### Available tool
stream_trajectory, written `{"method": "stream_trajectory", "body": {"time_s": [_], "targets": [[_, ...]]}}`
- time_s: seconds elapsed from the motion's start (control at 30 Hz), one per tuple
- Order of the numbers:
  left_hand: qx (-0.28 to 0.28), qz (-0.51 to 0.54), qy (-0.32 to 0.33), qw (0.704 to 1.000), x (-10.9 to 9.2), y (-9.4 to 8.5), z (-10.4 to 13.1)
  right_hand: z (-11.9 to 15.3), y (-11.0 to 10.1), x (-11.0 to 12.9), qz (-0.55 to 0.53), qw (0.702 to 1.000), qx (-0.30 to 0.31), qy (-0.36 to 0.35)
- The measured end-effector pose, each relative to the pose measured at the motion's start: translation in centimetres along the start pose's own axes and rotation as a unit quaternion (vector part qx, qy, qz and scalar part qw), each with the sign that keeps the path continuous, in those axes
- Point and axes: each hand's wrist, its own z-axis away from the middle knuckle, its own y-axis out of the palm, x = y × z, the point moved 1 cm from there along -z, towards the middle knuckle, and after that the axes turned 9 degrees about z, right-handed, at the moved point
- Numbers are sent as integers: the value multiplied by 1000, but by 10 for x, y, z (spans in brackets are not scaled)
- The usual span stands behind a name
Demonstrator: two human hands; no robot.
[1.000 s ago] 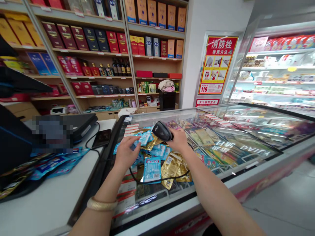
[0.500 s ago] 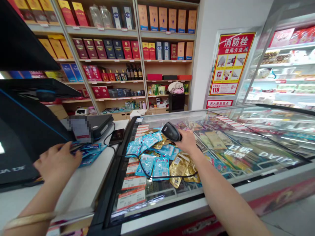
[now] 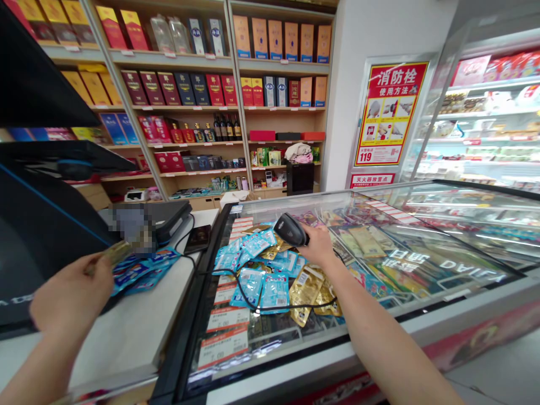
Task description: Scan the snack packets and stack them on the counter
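L hand (image 3: 76, 287): pinched a gold pack (image 3: 119, 251) above the table (image 3: 126, 337); thumb mostly hidden, forearm cut off bottom L.
Gold pack: blurry, far end lost at a pixelated patch; print unreadable.
R hand (image 3: 318, 242): wrapped round the scanner (image 3: 291, 229), over the freezer (image 3: 295, 363); most fingers out of sight.
Cable (image 3: 270, 309): black, looped across freezer packs; couldn't trace both ends.
Freezer packs: blue ones (image 3: 275, 293) & gold ones (image 3: 307, 295) overlapped on glass, so count n/a.
Table packs (image 3: 147, 273): blue, fanned just beside L hand, partly covered.
Phone (image 3: 198, 238): dark, nr table's R edge.
Screen (image 3: 34, 73): cut off at L edge.
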Motion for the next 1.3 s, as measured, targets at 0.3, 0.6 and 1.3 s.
{"method": "stream_trajectory", "body": {"time_s": [0.3, 0.6, 1.3], "targets": [[147, 581, -138, 789, -114, 92, 88, -3, 0, 7, -72, 996, -1, -52], [209, 578, -114, 781, -122, 148, 130, -4, 5, 13, -105, 992, 17, -73], [242, 568, -77, 783, -119, 149, 138, -3, 5, 13, -57, 996, 28, -55]]}}
